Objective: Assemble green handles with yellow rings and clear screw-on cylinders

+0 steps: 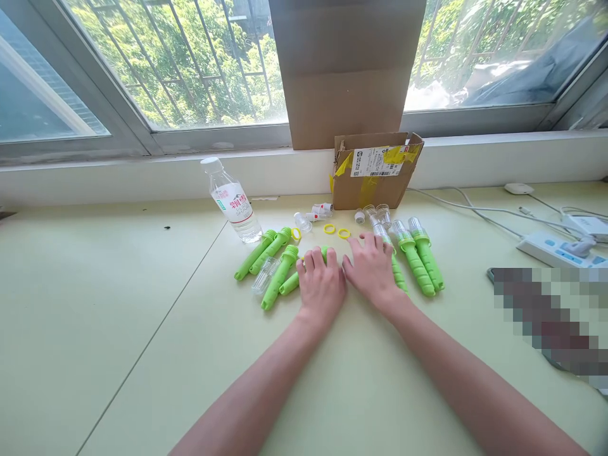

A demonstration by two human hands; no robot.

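My left hand (pixel 320 282) lies palm down with its fingers curled over a green plastic handle (pixel 289 285); most of that handle is hidden under it. Beside it, my right hand (pixel 373 266) rests with fingers apart, the index fingertip close to a yellow ring (pixel 344 234). Another yellow ring (pixel 329 228) lies just beyond. Left of my hands are more green handles with threaded ends (pixel 280 277) and a clear ribbed cap (pixel 265 275). On the right, green handles wearing clear caps (pixel 418 269) lie together, one partly behind my right hand.
A water bottle (pixel 234 201) stands at the back left. Small white parts (pixel 319 213) lie before an open cardboard box (pixel 375 174). At the right are a power strip (pixel 560 248), cables (pixel 475 210) and a blurred-out object (pixel 546 323).
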